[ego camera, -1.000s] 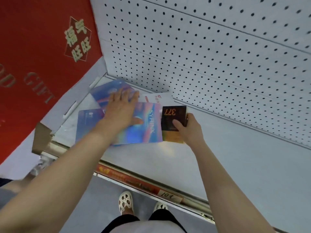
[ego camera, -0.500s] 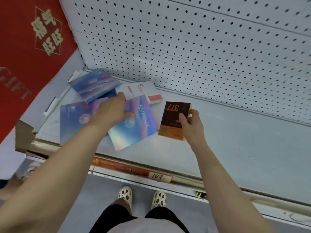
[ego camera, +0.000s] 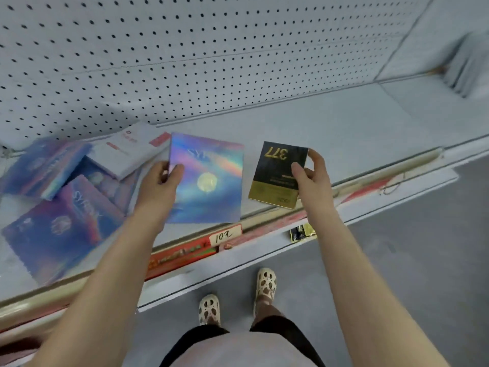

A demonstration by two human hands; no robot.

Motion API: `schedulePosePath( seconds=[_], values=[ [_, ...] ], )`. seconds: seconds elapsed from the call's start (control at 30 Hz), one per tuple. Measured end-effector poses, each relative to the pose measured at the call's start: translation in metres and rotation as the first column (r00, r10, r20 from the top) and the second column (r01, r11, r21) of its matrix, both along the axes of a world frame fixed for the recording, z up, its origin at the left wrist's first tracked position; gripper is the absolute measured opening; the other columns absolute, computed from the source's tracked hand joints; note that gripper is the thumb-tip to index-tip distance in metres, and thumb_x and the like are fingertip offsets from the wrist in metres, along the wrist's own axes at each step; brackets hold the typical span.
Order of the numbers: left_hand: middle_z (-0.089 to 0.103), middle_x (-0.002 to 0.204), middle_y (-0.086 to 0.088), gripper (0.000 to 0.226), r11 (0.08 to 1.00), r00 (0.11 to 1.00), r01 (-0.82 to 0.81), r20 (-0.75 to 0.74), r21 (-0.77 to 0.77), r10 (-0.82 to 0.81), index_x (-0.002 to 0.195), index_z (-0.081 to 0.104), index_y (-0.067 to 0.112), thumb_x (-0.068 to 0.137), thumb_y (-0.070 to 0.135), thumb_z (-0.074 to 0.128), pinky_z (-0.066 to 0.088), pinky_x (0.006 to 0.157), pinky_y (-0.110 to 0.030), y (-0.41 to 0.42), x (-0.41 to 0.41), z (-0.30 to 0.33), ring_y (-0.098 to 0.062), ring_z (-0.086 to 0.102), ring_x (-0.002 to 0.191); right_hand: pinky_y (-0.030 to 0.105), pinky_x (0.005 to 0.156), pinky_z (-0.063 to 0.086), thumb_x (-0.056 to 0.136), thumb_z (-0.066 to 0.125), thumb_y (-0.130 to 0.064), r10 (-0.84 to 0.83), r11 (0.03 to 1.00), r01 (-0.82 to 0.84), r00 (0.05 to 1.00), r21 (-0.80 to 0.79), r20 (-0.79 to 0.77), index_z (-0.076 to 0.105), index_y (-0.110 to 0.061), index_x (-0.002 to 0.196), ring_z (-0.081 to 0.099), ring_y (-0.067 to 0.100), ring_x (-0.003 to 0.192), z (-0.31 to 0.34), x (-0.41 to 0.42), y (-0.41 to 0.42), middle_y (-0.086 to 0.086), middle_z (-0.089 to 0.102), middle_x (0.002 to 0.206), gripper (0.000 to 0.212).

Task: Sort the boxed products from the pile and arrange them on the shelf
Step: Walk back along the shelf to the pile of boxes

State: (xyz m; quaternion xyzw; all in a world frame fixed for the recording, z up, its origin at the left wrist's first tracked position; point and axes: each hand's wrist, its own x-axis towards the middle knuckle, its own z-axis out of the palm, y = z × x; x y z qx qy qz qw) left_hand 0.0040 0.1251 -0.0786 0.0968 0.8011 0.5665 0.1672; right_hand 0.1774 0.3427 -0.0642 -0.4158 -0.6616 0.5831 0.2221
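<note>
Holographic box (ego camera: 209,178): flat, iridescent blue with a gold disc; held over the near part of the shelf, just right of the pile.
Left hand (ego camera: 161,178): grips the holographic box at its left edge, thumb on the face, fingers curled behind.
Black-and-gold box (ego camera: 277,174): marked "377", smaller, just right of the holographic box and apart from it; near edge looks close to or on the shelf, contact unclear.
Right hand (ego camera: 309,176): pinches the black-and-gold box at its right edge, thumb in front, fingers behind.
Pile (ego camera: 60,192): left end of the shelf; several blue holographic boxes lying at angles, overlapping, with a white box with red marks (ego camera: 132,149) on top at the far side.
Shelf (ego camera: 344,133): white deck with bare room to the right; pegboard back panel (ego camera: 185,62) behind.
Step (judged): two unlike products drawn out of the pile; sorting under way, placement not yet done.
Next move (judged): set each box down in its own spot on the bare deck, squared to the back panel.
Obstruction: nothing on the deck to the right; the sprawling pile crowds the left.
Near edge: price strip with handwritten tag (ego camera: 225,234); small dark packet (ego camera: 301,231) lower down.
</note>
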Motion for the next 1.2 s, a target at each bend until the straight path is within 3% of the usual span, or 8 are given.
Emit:
schedulePosePath(
  seconds=[0.17, 0.33, 0.5, 0.6, 0.7, 0.8, 1.0, 1.2],
  values=[
    [0.054, 0.075, 0.009, 0.013, 0.988, 0.991, 0.091, 0.086, 0.125, -0.103, 0.083, 0.057, 0.027, 0.096, 0.030, 0.057, 0.033, 0.055, -0.023, 0.043, 0.041, -0.001, 0.002, 0.046, 0.058, 0.054, 0.080, 0.058, 0.077, 0.071, -0.020, -0.260, 0.960, 0.246, 0.960, -0.134, -0.101, 0.045, -0.026, 0.119, 0.068, 0.025, 0.083, 0.002, 0.075, 0.014, 0.014, 0.068, 0.105, 0.050],
    [0.060, 0.079, 0.010, 0.007, 0.973, 0.983, 0.164, 0.052, 0.160, -0.175, 0.087, 0.059, 0.028, 0.094, 0.029, 0.059, 0.041, 0.061, -0.020, 0.099, 0.086, -0.003, 0.005, 0.052, 0.059, 0.038, 0.075, 0.061, 0.087, 0.065, 0.001, -0.288, 0.941, 0.252, 0.946, -0.224, -0.146, 0.037, -0.027, 0.144, 0.073, 0.025, 0.092, 0.006, 0.148, 0.046, 0.010, 0.065, 0.114, 0.069],
    [0.063, 0.084, 0.007, 0.006, 0.953, 0.962, 0.261, 0.045, 0.153, -0.271, 0.091, 0.059, 0.027, 0.093, 0.032, 0.060, 0.047, 0.069, -0.029, 0.178, 0.146, 0.001, -0.012, 0.059, 0.074, 0.038, 0.074, 0.061, 0.096, 0.056, -0.019, -0.439, 0.875, 0.415, 0.897, -0.250, -0.050, 0.055, -0.014, 0.112, 0.073, 0.021, 0.088, 0.005, 0.215, 0.106, 0.012, 0.070, 0.108, 0.017],
    [0.064, 0.084, 0.006, 0.007, 0.929, 0.937, 0.334, 0.051, 0.162, -0.345, 0.086, 0.059, 0.030, 0.090, 0.036, 0.060, 0.047, 0.070, -0.032, 0.235, 0.192, 0.003, -0.016, 0.059, 0.076, 0.030, 0.061, 0.049, 0.099, 0.050, -0.039, -0.508, 0.851, 0.505, 0.861, -0.144, 0.024, 0.056, -0.016, 0.100, 0.061, 0.018, 0.076, 0.002, 0.262, 0.149, 0.005, 0.066, 0.092, 0.024],
    [0.065, 0.084, 0.005, 0.013, 0.906, 0.915, 0.386, 0.056, 0.174, -0.401, 0.086, 0.058, 0.030, 0.084, 0.043, 0.059, 0.048, 0.069, -0.032, 0.289, 0.239, 0.005, -0.017, 0.060, 0.077, 0.030, 0.069, 0.052, 0.097, 0.056, -0.028, -0.552, 0.828, 0.546, 0.834, -0.128, -0.008, 0.052, -0.016, 0.121, 0.065, 0.018, 0.089, 0.001, 0.313, 0.191, 0.003, 0.067, 0.103, 0.027],
    [0.062, 0.086, 0.001, 0.015, 0.895, 0.905, 0.408, 0.053, 0.182, -0.423, 0.084, 0.056, 0.030, 0.082, 0.045, 0.058, 0.048, 0.070, -0.035, 0.336, 0.275, 0.004, -0.019, 0.058, 0.078, 0.035, 0.078, 0.059, 0.093, 0.064, -0.015, -0.573, 0.808, 0.545, 0.816, -0.222, -0.081, 0.034, -0.026, 0.145, 0.070, 0.023, 0.098, 0.005, 0.360, 0.233, 0.005, 0.064, 0.115, 0.061],
    [0.065, 0.096, -0.003, 0.015, 0.868, 0.872, 0.466, 0.077, 0.172, -0.484, 0.088, 0.056, 0.031, 0.082, 0.045, 0.058, 0.050, 0.070, -0.036, 0.428, 0.320, -0.001, -0.021, 0.061, 0.086, 0.031, 0.065, 0.058, 0.090, 0.068, -0.015, -0.722, 0.677, 0.657, 0.681, -0.333, -0.124, 0.049, -0.017, 0.096, 0.069, 0.018, 0.077, -0.001, 0.409, 0.318, 0.012, 0.067, 0.099, 0.020],
    [0.062, 0.085, 0.006, 0.010, 0.848, 0.859, 0.491, 0.051, 0.201, -0.509, 0.087, 0.056, 0.028, 0.096, 0.029, 0.057, 0.047, 0.062, -0.027, 0.556, 0.337, -0.003, -0.016, 0.059, 0.079, 0.026, 0.062, 0.051, 0.094, 0.064, -0.015, -0.747, 0.652, 0.684, 0.652, -0.328, -0.126, 0.050, -0.017, 0.086, 0.062, 0.013, 0.068, -0.009, 0.424, 0.430, 0.003, 0.063, 0.080, 0.017]
  ],
)
